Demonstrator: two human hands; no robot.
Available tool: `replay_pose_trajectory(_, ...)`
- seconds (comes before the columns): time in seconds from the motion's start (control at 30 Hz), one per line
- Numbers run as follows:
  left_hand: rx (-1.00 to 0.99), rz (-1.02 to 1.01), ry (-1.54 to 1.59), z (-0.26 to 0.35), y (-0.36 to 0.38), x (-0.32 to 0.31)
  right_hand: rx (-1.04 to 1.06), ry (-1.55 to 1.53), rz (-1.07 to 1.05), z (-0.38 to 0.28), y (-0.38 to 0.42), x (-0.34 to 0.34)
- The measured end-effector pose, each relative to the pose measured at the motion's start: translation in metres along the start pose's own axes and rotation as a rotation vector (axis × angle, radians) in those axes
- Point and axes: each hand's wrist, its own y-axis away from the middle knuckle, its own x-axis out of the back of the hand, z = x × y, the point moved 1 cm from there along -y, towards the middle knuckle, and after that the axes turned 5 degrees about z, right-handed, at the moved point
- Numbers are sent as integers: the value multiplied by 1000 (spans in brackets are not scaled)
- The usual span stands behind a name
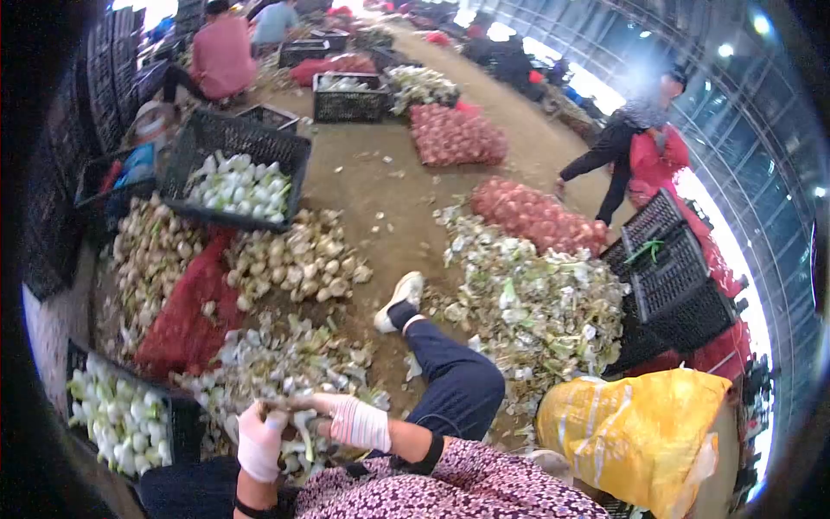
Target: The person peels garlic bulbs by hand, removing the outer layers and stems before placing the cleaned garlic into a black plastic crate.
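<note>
At the lower left of the frame, the gloved left hand point(258, 441) and bandaged right hand point(353, 420) both close on one garlic bulb point(298, 413) above the loose garlic pile point(285, 359); judged best: grip firmly, trimming away from fingers.

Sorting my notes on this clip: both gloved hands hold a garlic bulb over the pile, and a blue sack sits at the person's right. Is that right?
Not quite: the sack is yellow, not blue, as the head view shows. The rest holds: left hand and right hand, both gloved, hold a garlic bulb over the pile.
</note>
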Motion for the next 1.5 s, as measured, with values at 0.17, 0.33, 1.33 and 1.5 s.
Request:
replay_pose_trajectory(0.17, -196, -112, -198, -12, -7, 6, 29, -64, 13, -3, -2, 5)
replay_pose_trajectory(0.33, -164, 54, 196, -15, -6, 4, -90, -459, -31, 26, -11, 1)
replay_pose_trajectory(1.33, -134, 159, 221, -57, -55, -7, -791, -735, 41, 13, -35, 14)
replay_pose_trajectory(1.5, 305, 216, 545, -58, -77, 20, -769, -1009, 81, 29, -41, 11)
